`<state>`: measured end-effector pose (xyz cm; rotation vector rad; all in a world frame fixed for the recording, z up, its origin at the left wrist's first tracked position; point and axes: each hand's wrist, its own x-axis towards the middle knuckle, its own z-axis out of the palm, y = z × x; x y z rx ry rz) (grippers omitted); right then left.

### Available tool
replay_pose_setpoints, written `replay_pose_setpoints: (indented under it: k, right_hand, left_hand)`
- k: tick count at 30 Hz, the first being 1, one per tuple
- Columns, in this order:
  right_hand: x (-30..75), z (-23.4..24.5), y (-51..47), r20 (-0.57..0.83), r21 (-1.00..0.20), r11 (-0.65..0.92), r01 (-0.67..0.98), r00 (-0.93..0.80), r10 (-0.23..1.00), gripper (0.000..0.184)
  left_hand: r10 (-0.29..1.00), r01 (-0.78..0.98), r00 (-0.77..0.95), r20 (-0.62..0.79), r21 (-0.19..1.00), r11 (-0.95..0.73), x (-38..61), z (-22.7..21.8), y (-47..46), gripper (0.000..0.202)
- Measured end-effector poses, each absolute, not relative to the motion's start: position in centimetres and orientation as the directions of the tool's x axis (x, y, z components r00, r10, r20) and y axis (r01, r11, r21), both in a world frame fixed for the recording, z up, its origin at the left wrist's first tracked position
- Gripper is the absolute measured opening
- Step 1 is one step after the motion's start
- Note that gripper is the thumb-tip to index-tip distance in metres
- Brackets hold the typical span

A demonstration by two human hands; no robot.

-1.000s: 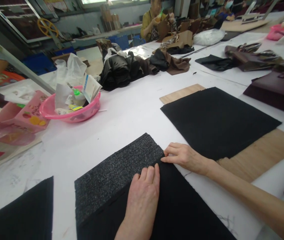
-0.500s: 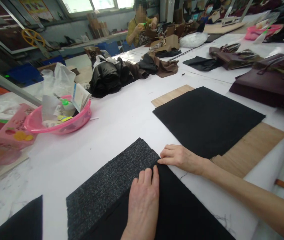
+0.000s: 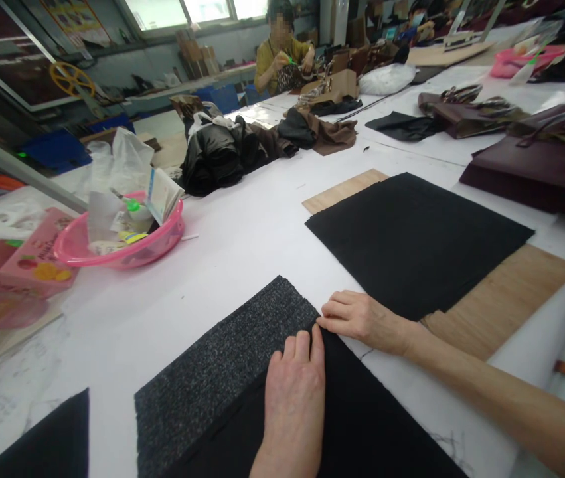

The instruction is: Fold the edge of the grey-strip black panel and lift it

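In the head view, black fabric point(image 3: 366, 411) lies over a speckled dark grey piece point(image 3: 222, 358), leaving a wide grey strip showing. My left hand point(image 3: 296, 398) rests palm down on the black fabric, its fingers stretched toward the edge along the strip. At the far corner of that edge, my right hand point(image 3: 356, 318) pinches the black fabric between thumb and forefinger, its other fingers curled. The two hands' fingertips are almost touching. What lies under the left palm is hidden.
Beyond my right hand, a stack of black fabric point(image 3: 416, 239) lies on a wooden board point(image 3: 506, 305). A pink basin point(image 3: 117, 255) of supplies stands left. Dark bags point(image 3: 526, 166) sit at right, bundled black material point(image 3: 217, 156) further back. A person point(image 3: 285, 56) works across the table.
My left hand has slid slightly right along the fabric edge, closer to my right fingertips. My right hand keeps its pinch at the corner. The view has shifted a little.
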<state>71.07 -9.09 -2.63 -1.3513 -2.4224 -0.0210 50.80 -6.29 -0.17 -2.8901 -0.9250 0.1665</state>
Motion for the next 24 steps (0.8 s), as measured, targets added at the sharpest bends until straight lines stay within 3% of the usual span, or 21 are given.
replay_pose_setpoints:
  k: [14, 19, 24]
  right_hand:
    - [71.4, -2.4, -9.5, 0.294, -0.184, 0.546, 0.818, -0.484, 0.824, 0.024]
    - [71.2, -2.9, -10.6, 0.365, -0.444, 0.382, 0.811, -0.225, 0.903, 0.027]
    - [70.0, -4.2, -11.3, 0.375, -0.413, 0.297, 0.861, -0.137, 0.917, 0.033]
  left_hand:
    - [0.605, 0.602, 0.783, -0.143, -0.068, -0.796, 51.4, 0.7, -6.3, 0.044]
    - [0.607, 0.604, 0.779, -0.157, -0.069, -0.794, 51.6, 1.0, -6.3, 0.045]
    - [0.617, 0.617, 0.776, -0.13, -0.046, -0.786, 51.5, 0.8, -6.6, 0.041]
